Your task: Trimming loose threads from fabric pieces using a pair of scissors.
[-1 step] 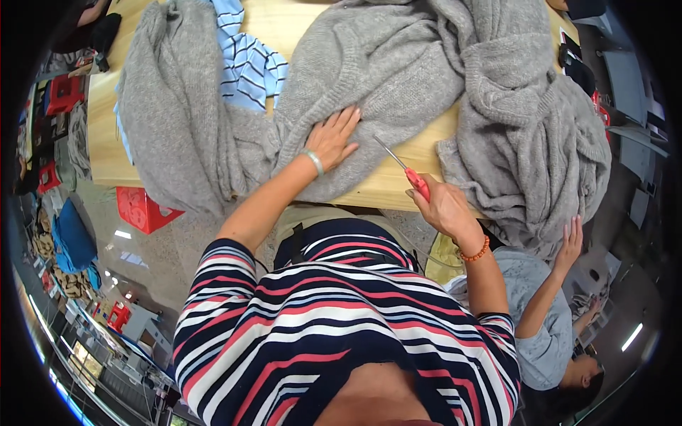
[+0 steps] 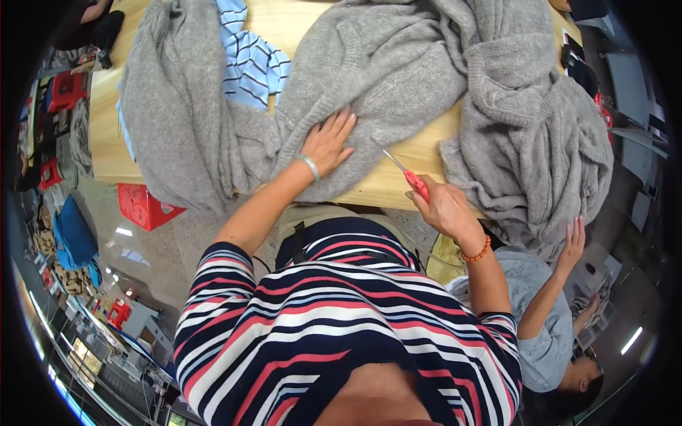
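My left hand (image 2: 328, 142) lies flat, fingers spread, on a large grey knitted garment (image 2: 383, 78) spread over a light wooden table (image 2: 398, 177). My right hand (image 2: 442, 207) is at the table's near edge, closed around the red handles of a pair of scissors (image 2: 406, 175). The metal blades point up and left toward the hem of the grey knit and look just short of it. A blue-and-white striped shirt (image 2: 252, 64) lies partly under the grey garment, to the left of my left hand.
A second heap of grey knit (image 2: 529, 142) hangs over the table's right end. Another person in a grey-blue top (image 2: 543, 312) sits at the lower right, one hand (image 2: 572, 240) raised to that heap. A red plastic stool (image 2: 145, 206) stands beneath the table's left side.
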The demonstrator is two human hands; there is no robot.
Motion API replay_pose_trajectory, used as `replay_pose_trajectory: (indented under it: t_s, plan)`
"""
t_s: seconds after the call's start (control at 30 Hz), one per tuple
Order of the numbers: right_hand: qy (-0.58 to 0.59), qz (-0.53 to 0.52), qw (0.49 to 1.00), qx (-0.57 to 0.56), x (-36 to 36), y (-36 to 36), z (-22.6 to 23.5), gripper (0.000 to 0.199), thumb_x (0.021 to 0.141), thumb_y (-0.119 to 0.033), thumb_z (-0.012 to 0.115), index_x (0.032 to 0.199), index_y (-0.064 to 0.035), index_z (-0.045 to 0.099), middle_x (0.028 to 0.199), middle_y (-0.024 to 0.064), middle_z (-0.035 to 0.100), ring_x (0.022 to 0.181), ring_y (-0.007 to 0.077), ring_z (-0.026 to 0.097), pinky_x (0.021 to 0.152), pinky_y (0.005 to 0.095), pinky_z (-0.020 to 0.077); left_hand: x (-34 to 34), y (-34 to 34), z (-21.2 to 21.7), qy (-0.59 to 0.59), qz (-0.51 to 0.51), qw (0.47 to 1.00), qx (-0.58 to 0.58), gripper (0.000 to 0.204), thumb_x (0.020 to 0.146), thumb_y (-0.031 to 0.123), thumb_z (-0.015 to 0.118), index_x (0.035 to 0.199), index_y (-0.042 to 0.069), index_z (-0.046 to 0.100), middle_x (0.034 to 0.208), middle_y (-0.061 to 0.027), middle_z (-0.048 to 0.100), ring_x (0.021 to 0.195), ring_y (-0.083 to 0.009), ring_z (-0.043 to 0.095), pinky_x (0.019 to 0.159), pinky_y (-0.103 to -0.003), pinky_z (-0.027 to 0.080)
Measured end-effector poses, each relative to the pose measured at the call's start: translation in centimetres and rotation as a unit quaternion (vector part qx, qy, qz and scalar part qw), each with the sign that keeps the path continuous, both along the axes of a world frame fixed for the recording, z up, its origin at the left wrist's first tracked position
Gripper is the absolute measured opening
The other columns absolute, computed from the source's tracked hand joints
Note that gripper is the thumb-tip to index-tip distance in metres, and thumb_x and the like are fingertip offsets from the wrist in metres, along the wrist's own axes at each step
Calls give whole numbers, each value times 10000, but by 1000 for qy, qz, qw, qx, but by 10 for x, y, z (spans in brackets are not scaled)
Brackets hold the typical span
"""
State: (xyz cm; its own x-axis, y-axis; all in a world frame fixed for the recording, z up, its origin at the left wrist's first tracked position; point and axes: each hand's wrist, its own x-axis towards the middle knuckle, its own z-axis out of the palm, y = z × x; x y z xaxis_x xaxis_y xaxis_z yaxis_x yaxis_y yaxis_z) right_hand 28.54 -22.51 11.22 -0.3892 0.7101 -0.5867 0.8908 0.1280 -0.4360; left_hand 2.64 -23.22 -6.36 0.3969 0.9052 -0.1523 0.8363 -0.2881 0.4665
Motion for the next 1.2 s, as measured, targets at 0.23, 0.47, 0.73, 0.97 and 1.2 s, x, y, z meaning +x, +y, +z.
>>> replay_pose_trajectory:
  t_s: [0.23,0.47,0.73,0.97,1.2]
  plan:
    - [51,170,983,-41,-20,-14,0,311,899,-306,580,1068,-46,576,705,220,636,699,395,637,651,470,494,-49,-54,-8,-137,47,990,4,585,829,153,598,1389,120,434,1465,-143,378,1374,-348,311,1130,-468,237]
    - [62,152,985,-42,-18,-17,7,332,899,-294,589,1165,-100,549,760,209,645,719,402,624,659,470,486,-63,-108,36,88,236,961,116,769,751,168,703,1434,77,362,1044,-105,543,949,-287,494,788,-394,369]
    - [77,94,993,-11,-21,-12,8,364,900,-300,599,1194,-93,542,828,229,642,798,424,618,690,477,480,-28,-130,6,-116,69,989,59,366,731,67,666,1093,88,616,863,-98,560,854,-302,533,726,-416,415]
    - [15,46,998,37,-3,7,5,374,910,-298,587,1202,-70,543,838,251,631,818,442,613,708,479,479,20,-111,33,-198,83,977,8,468,742,141,702,1182,53,572,1133,-139,550,1047,-309,524,884,-426,432]
    - [-7,10,1000,28,9,4,7,368,911,-295,577,1210,-83,544,816,263,624,811,458,603,718,498,472,62,-12,-12,-237,56,958,149,585,812,231,683,1328,53,472,1421,-174,408,1332,-347,371,1098,-458,302]
